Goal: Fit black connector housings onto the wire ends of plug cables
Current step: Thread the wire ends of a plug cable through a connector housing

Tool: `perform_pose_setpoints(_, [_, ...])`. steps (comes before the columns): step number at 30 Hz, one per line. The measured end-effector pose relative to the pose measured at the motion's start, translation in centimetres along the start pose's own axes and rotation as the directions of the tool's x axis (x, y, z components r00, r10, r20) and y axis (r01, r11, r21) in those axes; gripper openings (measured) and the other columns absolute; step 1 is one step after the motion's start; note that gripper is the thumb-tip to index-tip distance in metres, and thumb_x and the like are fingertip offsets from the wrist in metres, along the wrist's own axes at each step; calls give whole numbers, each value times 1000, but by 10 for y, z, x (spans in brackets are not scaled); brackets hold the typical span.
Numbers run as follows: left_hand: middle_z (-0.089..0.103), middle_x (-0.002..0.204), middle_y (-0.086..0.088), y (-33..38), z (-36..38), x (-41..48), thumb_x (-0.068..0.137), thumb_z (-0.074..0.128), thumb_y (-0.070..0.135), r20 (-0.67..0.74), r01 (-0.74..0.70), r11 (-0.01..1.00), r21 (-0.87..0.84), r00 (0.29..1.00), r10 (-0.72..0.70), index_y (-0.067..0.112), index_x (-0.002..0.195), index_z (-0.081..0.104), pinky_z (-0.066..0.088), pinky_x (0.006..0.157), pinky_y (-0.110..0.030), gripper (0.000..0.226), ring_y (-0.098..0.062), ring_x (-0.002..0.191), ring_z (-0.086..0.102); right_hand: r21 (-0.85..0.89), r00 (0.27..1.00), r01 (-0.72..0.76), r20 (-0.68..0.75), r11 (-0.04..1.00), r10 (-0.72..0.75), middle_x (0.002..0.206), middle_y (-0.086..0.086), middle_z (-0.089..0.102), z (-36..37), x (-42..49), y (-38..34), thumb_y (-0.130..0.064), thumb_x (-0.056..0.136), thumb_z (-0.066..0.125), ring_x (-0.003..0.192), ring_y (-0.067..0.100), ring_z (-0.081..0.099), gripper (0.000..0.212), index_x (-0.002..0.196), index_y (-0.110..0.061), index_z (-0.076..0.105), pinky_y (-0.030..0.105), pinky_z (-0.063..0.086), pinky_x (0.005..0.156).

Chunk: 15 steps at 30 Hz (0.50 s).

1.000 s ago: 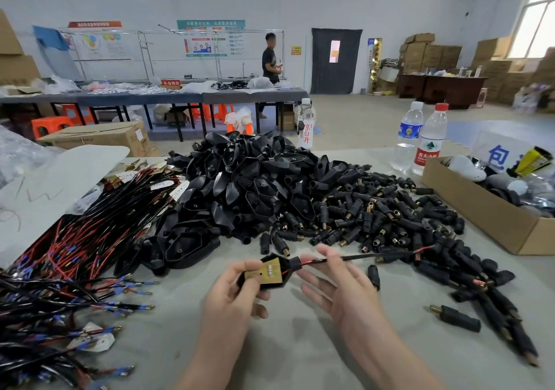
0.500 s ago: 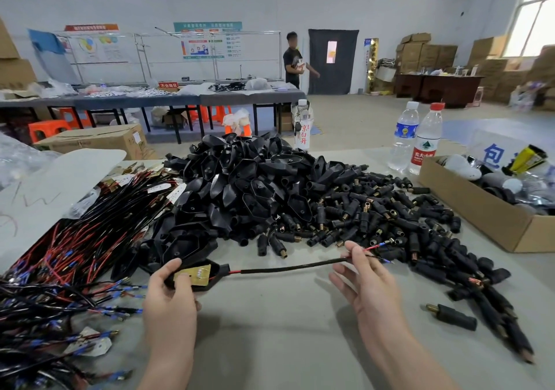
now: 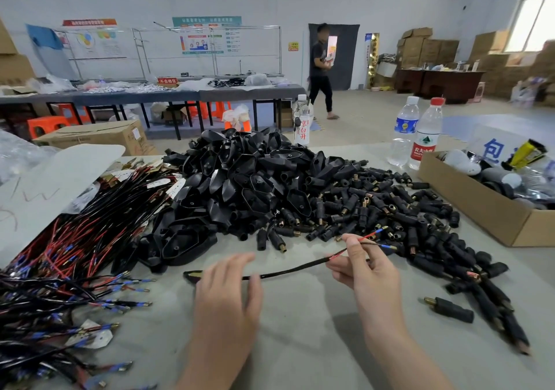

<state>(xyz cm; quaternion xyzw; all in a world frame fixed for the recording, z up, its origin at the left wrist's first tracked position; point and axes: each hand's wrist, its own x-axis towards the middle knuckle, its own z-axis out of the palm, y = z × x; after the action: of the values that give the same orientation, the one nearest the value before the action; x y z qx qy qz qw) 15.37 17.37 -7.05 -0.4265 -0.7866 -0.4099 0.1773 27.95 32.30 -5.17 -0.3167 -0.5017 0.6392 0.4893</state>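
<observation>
Right hand [image 3: 369, 269] pinches the plug cable [image 3: 294, 269] by its split wires at centre frame, left hand [image 3: 228, 293] rests loose-fingered over its plug end, and neither wire end yet wears one of the connector housings [image 3: 360, 209] heaped just above.

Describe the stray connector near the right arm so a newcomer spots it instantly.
Start at the big heap of black connector housings mid-table and follow its right-hand trail toward the camera. Right of the right hand, one barrel connector lies alone on bare tabletop, brass tip pointing left, touching no others.
</observation>
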Motion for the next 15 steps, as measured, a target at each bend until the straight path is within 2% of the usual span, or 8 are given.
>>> perform_pose_setpoints(4, [66, 115, 11, 3, 8, -5, 96, 49, 37, 123, -249, 968, 4, 961, 247, 18, 122, 67, 46, 94, -40, 37, -15, 109, 62, 32, 999, -32, 44, 999, 31, 70, 14, 74, 4, -3, -3, -28, 99, 56, 71, 21, 74, 17, 103, -16, 68, 21, 57, 59])
perform_pose_setpoints(6, [68, 107, 13, 4, 11, -5, 96, 49, 35, 127, -314, 950, 10, 942, 310, 18, 122, 68, 42, 92, -34, 36, -13, 101, 63, 36, 995, -45, 91, 998, 42, 70, 15, 74, 7, -6, -5, -29, 99, 56, 70, 22, 74, 17, 103, -17, 68, 22, 57, 58])
perform_pose_setpoints(10, [69, 84, 13, 2, 10, -1, 95, 46, 27, 75, -368, 922, 121, 929, 362, 18, 110, 75, 39, 81, -28, 33, -13, 77, 66, 17, 992, -39, 118, 999, 37, 73, 14, 75, 10, -8, -7, -28, 99, 55, 70, 24, 75, 18, 102, -18, 69, 23, 57, 58])
perform_pose_setpoints(15, [69, 79, 11, -8, 4, 4, 93, 45, 23, 10, -313, 921, 232, 947, 320, 16, 96, 77, 37, 77, -27, 32, -14, 69, 65, 52, 996, -73, 47, 996, 71, 78, 7, 76, 6, -4, -6, -22, 100, 56, 65, 21, 74, 17, 97, -16, 72, 23, 58, 55])
